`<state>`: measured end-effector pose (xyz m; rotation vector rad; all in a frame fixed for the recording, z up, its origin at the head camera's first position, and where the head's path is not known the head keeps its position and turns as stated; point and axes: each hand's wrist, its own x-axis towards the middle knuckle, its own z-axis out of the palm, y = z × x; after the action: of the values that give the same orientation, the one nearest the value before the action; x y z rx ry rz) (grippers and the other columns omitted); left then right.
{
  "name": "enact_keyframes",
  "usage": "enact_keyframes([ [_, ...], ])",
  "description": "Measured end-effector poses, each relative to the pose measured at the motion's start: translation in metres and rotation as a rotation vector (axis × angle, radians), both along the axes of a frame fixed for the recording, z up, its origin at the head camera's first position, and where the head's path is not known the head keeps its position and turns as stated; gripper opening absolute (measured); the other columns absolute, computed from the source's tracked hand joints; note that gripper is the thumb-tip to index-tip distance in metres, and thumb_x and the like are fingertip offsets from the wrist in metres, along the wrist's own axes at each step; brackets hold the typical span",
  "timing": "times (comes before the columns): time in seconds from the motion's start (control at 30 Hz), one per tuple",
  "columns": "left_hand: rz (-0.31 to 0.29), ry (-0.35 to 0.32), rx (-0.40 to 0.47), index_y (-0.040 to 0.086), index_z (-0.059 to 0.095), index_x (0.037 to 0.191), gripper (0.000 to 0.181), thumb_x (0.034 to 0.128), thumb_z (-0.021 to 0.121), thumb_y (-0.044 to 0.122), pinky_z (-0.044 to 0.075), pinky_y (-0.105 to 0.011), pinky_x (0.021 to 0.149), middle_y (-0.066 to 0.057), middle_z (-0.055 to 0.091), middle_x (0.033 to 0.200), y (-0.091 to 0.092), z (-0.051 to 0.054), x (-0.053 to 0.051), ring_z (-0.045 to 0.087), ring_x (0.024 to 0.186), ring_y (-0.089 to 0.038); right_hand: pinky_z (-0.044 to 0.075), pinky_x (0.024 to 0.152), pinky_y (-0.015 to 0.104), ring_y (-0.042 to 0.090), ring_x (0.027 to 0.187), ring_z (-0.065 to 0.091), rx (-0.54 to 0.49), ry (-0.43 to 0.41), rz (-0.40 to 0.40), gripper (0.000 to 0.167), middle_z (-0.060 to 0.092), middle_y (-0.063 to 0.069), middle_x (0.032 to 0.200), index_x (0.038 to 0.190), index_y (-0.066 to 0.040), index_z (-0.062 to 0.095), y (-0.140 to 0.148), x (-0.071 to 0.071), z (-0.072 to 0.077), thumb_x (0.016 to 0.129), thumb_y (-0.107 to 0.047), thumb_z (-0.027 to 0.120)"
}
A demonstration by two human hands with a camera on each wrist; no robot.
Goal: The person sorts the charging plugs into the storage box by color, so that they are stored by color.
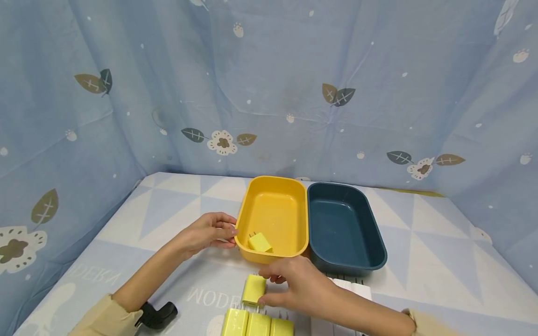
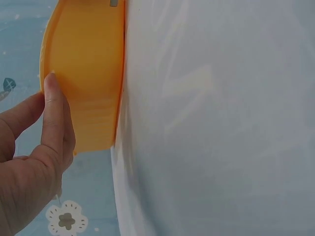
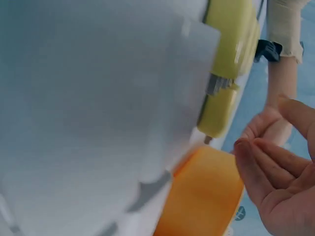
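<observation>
My left hand [image 1: 212,232] is at the left side of a yellow bin [image 1: 275,207]. Its fairly straight fingers [image 2: 53,113] touch the bin's outer wall near the rim. One yellow charger plug [image 1: 259,242] lies tilted inside the bin. Just in front of the bin, my right hand [image 1: 296,284] hovers with thumb and fingers spread around a single yellow charger plug [image 1: 254,289]. In the right wrist view a gap shows between the fingertips [image 3: 242,146] and that plug [image 3: 216,113], and nothing is held.
Several more yellow charger plugs [image 1: 258,324] stand in a row at the front edge of view. White charger plugs [image 1: 360,290] lie partly under the right forearm. A dark blue bin [image 1: 342,224] adjoins the yellow one. A black object [image 1: 159,316] is at the left wrist.
</observation>
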<state>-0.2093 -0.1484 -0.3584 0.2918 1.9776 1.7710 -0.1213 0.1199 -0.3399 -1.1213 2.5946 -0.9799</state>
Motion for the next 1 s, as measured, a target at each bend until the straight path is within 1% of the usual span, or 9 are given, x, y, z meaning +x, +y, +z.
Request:
enact_keyframes([
  [0.07,0.000,0.002,0.002,-0.015,0.047,0.126,0.043,0.0948,0.066,0.006,0.059,-0.038,0.082,-0.021,0.063,0.105,0.000,0.000,0.000,0.067,0.084,-0.023,0.051,0.069,0.013,0.002,0.077,0.059,0.027,0.053,0.009,0.030,0.067,-0.014,0.088,0.103,-0.015,0.074,0.000,0.001,-0.004,0.080,-0.032,0.085],
  [0.17,-0.001,0.006,0.004,-0.015,0.047,0.126,0.041,0.0950,0.066,0.005,0.060,-0.037,0.081,-0.019,0.063,0.103,0.000,0.000,0.000,0.067,0.084,-0.023,0.048,0.064,0.013,0.002,0.074,0.056,0.080,0.095,0.007,0.032,0.064,-0.015,0.083,0.102,-0.017,0.073,0.001,0.001,-0.009,0.079,-0.036,0.085],
  [0.33,-0.004,0.012,0.002,-0.015,0.047,0.126,0.041,0.0950,0.065,0.005,0.060,-0.038,0.082,-0.016,0.064,0.100,0.000,0.000,0.000,0.068,0.084,-0.023,0.046,0.063,0.015,0.001,0.075,0.053,0.167,0.119,-0.010,0.038,0.061,-0.015,0.082,0.103,-0.017,0.072,-0.002,-0.001,-0.013,0.078,-0.042,0.084],
  [0.5,-0.003,0.013,0.002,-0.016,0.046,0.127,0.042,0.0950,0.065,0.004,0.059,-0.040,0.083,-0.018,0.063,0.102,0.000,0.000,0.001,0.068,0.084,-0.022,0.037,0.056,0.016,0.002,0.068,0.044,0.217,0.141,-0.010,0.030,0.051,-0.014,0.070,0.089,-0.020,0.066,-0.007,-0.002,-0.018,0.078,-0.041,0.084],
  [0.57,-0.003,0.012,0.003,-0.016,0.045,0.127,0.042,0.0952,0.065,0.004,0.059,-0.039,0.083,-0.019,0.063,0.103,0.000,-0.001,0.001,0.067,0.084,-0.022,0.034,0.054,0.017,0.002,0.067,0.043,0.230,0.151,-0.012,0.029,0.049,-0.014,0.067,0.085,-0.021,0.064,-0.008,-0.002,-0.020,0.079,-0.042,0.084],
  [0.63,-0.003,0.009,0.003,-0.016,0.045,0.127,0.043,0.0952,0.065,0.004,0.059,-0.039,0.083,-0.019,0.063,0.104,0.000,-0.001,0.001,0.067,0.084,-0.022,0.034,0.053,0.017,0.002,0.066,0.043,0.239,0.159,-0.014,0.029,0.048,-0.014,0.066,0.084,-0.022,0.063,-0.010,-0.002,-0.021,0.079,-0.042,0.083],
  [0.83,-0.005,0.008,0.005,-0.016,0.045,0.128,0.044,0.0953,0.065,0.006,0.059,-0.039,0.083,-0.018,0.063,0.103,-0.001,0.000,0.001,0.067,0.085,-0.022,0.035,0.053,0.015,0.001,0.066,0.045,0.245,0.178,-0.015,0.031,0.050,-0.016,0.070,0.087,-0.020,0.064,-0.012,-0.002,-0.021,0.079,-0.043,0.083],
  [1.0,-0.014,0.006,0.013,-0.016,0.045,0.128,0.044,0.0953,0.065,0.005,0.059,-0.039,0.083,-0.019,0.063,0.104,0.000,0.000,0.001,0.067,0.085,-0.022,0.037,0.054,0.015,0.001,0.067,0.046,0.230,0.165,-0.020,0.029,0.052,-0.017,0.072,0.090,-0.020,0.066,-0.011,-0.002,-0.021,0.080,-0.041,0.082],
])
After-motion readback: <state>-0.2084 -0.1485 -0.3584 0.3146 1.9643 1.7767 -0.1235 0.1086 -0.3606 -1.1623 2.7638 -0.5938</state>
